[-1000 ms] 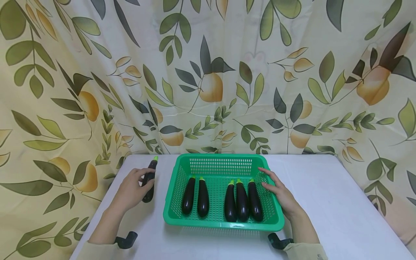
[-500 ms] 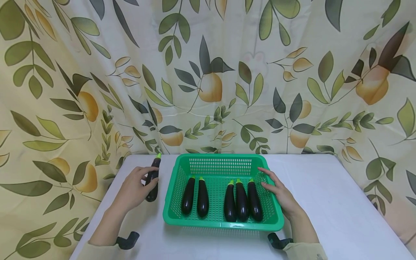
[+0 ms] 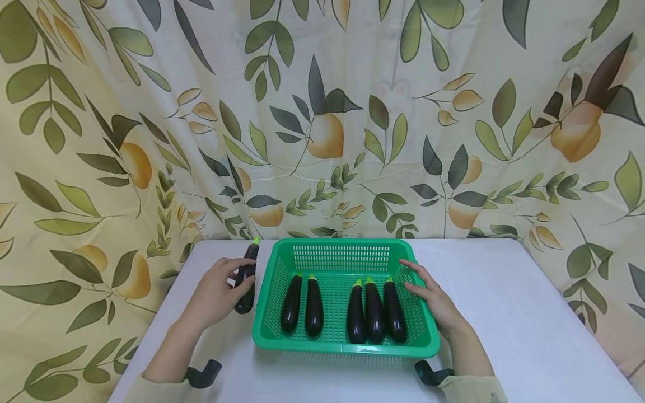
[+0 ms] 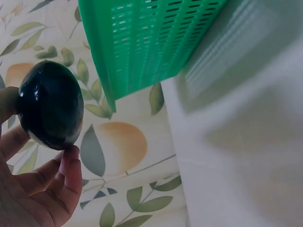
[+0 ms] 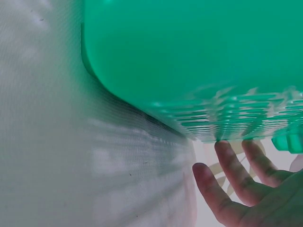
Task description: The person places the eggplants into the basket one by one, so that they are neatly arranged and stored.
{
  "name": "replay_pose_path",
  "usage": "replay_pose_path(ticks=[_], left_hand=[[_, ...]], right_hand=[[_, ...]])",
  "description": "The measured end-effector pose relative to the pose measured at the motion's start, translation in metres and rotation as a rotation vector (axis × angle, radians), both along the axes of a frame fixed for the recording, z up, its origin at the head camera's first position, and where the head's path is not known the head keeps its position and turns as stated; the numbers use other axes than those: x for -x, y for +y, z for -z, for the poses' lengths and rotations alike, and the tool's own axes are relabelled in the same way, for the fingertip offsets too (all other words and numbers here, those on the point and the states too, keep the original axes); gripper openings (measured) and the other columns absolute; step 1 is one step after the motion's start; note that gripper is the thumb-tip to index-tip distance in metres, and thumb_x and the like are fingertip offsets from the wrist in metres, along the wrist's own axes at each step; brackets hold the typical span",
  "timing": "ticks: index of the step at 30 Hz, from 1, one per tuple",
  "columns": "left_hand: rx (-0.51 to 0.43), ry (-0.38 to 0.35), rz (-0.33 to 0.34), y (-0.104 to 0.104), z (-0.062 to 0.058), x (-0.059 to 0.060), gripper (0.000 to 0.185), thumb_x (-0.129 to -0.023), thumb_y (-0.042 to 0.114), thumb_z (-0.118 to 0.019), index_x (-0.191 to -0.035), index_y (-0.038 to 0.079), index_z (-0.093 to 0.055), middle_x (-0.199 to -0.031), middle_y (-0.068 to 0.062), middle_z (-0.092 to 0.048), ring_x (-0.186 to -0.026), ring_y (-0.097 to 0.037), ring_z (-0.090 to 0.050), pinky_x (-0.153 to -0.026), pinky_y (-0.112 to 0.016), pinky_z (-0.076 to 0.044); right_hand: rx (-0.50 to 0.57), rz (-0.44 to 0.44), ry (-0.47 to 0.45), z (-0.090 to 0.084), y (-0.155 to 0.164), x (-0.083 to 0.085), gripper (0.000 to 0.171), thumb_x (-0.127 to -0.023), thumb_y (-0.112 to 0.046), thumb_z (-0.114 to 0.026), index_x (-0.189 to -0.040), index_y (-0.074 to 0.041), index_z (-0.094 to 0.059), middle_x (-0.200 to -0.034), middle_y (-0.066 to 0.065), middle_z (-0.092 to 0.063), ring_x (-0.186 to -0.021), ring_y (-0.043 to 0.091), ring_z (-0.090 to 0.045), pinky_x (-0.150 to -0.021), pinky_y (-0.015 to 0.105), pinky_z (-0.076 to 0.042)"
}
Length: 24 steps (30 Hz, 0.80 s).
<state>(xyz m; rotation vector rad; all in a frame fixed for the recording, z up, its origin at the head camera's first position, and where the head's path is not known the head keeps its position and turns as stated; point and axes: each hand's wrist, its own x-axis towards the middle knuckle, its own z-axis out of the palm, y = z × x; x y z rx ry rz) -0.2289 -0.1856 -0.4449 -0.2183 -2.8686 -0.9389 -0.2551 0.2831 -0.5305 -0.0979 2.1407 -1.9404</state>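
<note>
The left hand [image 3: 214,294] has its fingers and thumb curled round a dark purple eggplant [image 3: 246,277], gripping it along the lower half so that the blunt end sticks out below the fingers and the green stem end points away toward the curtain. The eggplant sits just beside the left wall of the green plastic basket [image 3: 267,291], outside it, and I cannot tell whether it rests on the table or is lifted off it. In the left wrist view the rounded glossy end of the eggplant [image 4: 51,105] shows between the fingertips [image 4: 71,163], with the slotted wall of the basket [image 4: 151,42] close above it.

The right hand [image 3: 433,299] lies against the right side of the basket with its fingers straight and relaxed, resting on the rim and the inner wall. The right wrist view shows those fingers [image 5: 232,182] spread flat under the basket's edge [image 5: 189,66].

Inside the basket five more eggplants lie side by side, stems toward the far wall: a pair on the left [image 3: 303,304] and three close together on the right [image 3: 375,310]. The basket stands on a white table [image 3: 509,313], and a curtain printed with leaves and fruit [image 3: 322,117] hangs behind it.
</note>
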Motion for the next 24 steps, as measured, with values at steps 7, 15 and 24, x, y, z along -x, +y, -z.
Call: replay_pose_path(ticks=[7,15,24], left_hand=[[-0.002,0.003,0.02,0.007,-0.002,-0.002,0.037,-0.099,0.029,-0.07,-0.136,0.024,-0.067,-0.127,-0.011,-0.064,-0.092,-0.022,-0.063,-0.067,-0.028,-0.056],[-0.001,0.006,0.037,0.015,-0.004,-0.004,0.038,-0.1,0.03,-0.07,-0.137,0.026,-0.067,-0.13,-0.011,-0.064,-0.094,-0.021,-0.062,-0.072,-0.029,-0.055],[-0.005,0.006,0.058,0.021,-0.005,-0.006,0.039,-0.1,0.031,-0.07,-0.138,0.025,-0.066,-0.132,-0.01,-0.063,-0.095,-0.02,-0.062,-0.075,-0.03,-0.054]], right_hand=[[-0.001,-0.002,0.007,0.0,0.0,0.0,0.055,-0.11,-0.025,-0.043,-0.163,-0.029,-0.027,-0.171,0.019,-0.016,-0.145,0.058,-0.036,-0.095,0.063,-0.056],[-0.011,0.005,0.002,0.0,0.0,0.0,0.054,-0.109,-0.027,-0.043,-0.162,-0.031,-0.029,-0.17,0.018,-0.016,-0.145,0.058,-0.037,-0.094,0.062,-0.056],[-0.015,0.003,0.002,0.0,0.0,0.0,0.054,-0.11,-0.027,-0.043,-0.162,-0.031,-0.029,-0.171,0.018,-0.015,-0.146,0.058,-0.035,-0.096,0.064,-0.055]])
